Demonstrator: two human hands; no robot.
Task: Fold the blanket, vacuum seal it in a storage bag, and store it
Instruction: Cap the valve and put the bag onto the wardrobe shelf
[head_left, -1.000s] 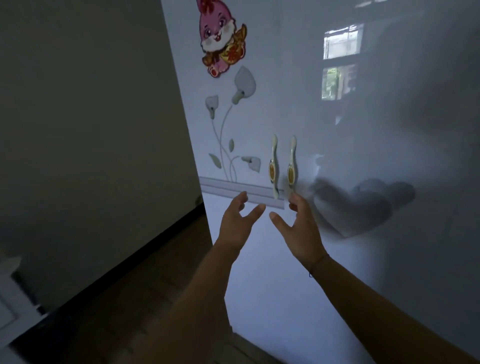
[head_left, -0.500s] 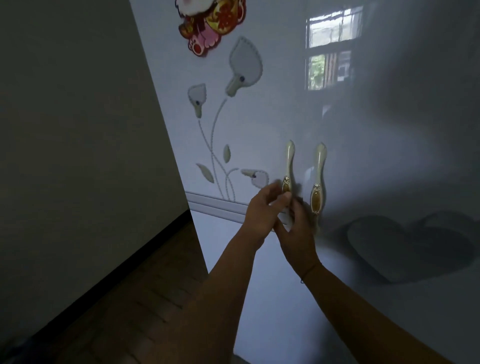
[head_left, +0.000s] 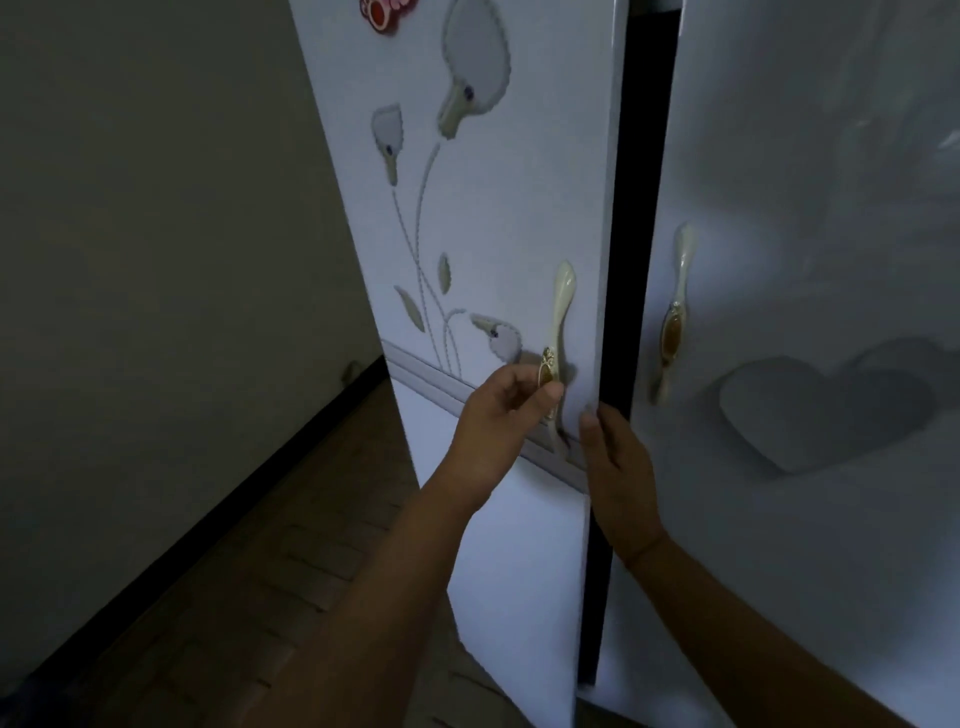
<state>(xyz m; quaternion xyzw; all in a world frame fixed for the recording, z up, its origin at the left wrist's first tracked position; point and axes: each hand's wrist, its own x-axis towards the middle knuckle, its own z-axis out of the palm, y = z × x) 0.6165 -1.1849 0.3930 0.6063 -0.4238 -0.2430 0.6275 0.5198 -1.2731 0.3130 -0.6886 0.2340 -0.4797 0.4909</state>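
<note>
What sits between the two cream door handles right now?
Head view: a dark open gap between the left handle and right handle, bordered by the left door edge.

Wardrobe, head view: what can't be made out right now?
Wardrobe interior: only a black gap beside the left door, head view.
Sticker: cut off by the top edge, head view.
Right grip: fingers hidden behind that door's edge.
Blanket, storage bag: outside the frame.

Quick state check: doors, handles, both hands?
Left door: ajar, dark gap beside it.
Right door: looks shut.
Left handle: gripped by left hand.
Right handle: untouched.
Left hand: curled round left handle.
Right hand: holds left door's edge, thumb on front.
</note>
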